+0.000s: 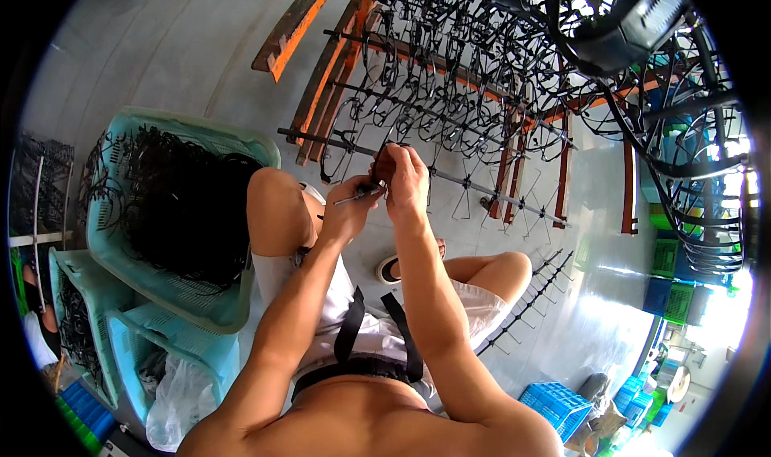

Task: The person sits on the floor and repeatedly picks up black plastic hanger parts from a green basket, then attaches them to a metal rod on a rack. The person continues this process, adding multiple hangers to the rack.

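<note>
My left hand [351, 206] and my right hand [405, 182] are close together in front of my knees. The left fingers are closed around a small dark piece with a thin grey rod-like end [350, 201]. My right fingers pinch a thin dark part [384, 166] whose full shape the hands hide. Just beyond the hands runs a dark bar [466, 182] with thin wire prongs, some of them bare. Several thin black looped parts [458, 124] hang from the bars farther back.
Orange-brown rack legs [309, 112] hold up the bars. On my left stands a pale green crate [181, 128] heaped with black thin parts [189, 208]; other crates [132, 328] stand nearer. A pronged bar [526, 300] lies right of my knee, a blue crate [554, 405] behind it.
</note>
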`<act>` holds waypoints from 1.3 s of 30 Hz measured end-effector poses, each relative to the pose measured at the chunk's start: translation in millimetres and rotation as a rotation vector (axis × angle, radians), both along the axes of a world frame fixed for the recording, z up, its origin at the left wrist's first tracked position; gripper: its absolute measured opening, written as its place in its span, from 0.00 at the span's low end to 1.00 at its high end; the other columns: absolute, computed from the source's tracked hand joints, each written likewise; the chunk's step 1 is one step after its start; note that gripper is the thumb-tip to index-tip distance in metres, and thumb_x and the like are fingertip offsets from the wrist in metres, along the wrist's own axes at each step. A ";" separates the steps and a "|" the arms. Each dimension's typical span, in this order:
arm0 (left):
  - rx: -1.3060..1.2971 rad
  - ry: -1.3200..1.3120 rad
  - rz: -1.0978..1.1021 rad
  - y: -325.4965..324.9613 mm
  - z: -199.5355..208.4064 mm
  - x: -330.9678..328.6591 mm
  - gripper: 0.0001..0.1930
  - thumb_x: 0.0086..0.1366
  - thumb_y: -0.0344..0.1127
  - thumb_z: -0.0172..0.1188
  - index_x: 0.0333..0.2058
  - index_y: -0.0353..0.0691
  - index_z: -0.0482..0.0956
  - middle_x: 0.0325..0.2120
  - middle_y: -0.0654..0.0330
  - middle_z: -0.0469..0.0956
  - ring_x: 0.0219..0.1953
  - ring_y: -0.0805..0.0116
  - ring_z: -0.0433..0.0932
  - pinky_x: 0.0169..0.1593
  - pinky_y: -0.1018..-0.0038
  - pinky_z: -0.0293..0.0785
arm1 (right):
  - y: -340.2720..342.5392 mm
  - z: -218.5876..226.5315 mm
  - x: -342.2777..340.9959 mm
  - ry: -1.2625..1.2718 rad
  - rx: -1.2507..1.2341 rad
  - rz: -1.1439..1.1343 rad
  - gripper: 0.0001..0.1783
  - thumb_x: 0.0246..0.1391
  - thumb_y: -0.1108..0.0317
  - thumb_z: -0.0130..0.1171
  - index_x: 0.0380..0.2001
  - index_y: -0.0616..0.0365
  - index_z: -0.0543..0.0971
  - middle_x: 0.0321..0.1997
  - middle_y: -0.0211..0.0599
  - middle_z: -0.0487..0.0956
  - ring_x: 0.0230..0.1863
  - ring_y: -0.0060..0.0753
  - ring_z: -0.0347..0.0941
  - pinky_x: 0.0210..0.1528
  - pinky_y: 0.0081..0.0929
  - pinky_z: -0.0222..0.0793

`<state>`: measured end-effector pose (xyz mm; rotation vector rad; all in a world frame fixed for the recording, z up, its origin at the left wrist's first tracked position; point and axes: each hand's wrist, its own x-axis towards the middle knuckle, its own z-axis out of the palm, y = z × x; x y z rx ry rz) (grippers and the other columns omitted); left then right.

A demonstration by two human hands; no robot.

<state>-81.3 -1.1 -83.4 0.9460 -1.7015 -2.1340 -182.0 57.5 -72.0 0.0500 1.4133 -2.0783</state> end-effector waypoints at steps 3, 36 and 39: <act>0.089 -0.007 -0.057 -1.7 -0.1 0.5 0.11 0.57 0.37 0.63 0.35 0.36 0.78 0.20 0.68 0.74 0.20 0.83 0.64 0.24 0.83 0.59 | -0.7 3.5 1.8 -0.022 -0.007 -0.024 0.09 0.54 0.69 0.54 0.24 0.64 0.74 0.23 0.31 0.73 0.23 0.22 0.67 0.27 0.20 0.66; 0.594 0.778 -0.127 19.4 93.3 51.4 0.25 0.64 0.40 0.52 0.59 0.40 0.61 0.40 0.51 0.73 0.45 0.58 0.72 0.52 0.66 0.68 | 93.8 62.1 75.8 -0.231 -0.417 0.547 0.15 0.58 0.69 0.57 0.45 0.59 0.67 0.40 0.34 0.72 0.36 0.23 0.70 0.36 0.25 0.71; 0.284 0.729 -0.244 30.3 88.9 54.2 0.40 0.53 0.28 0.69 0.61 0.44 0.56 0.29 0.63 0.68 0.37 0.67 0.70 0.47 0.66 0.69 | 101.6 67.5 76.9 -0.345 -0.323 0.548 0.15 0.59 0.67 0.56 0.45 0.63 0.69 0.38 0.31 0.72 0.33 0.22 0.71 0.34 0.24 0.70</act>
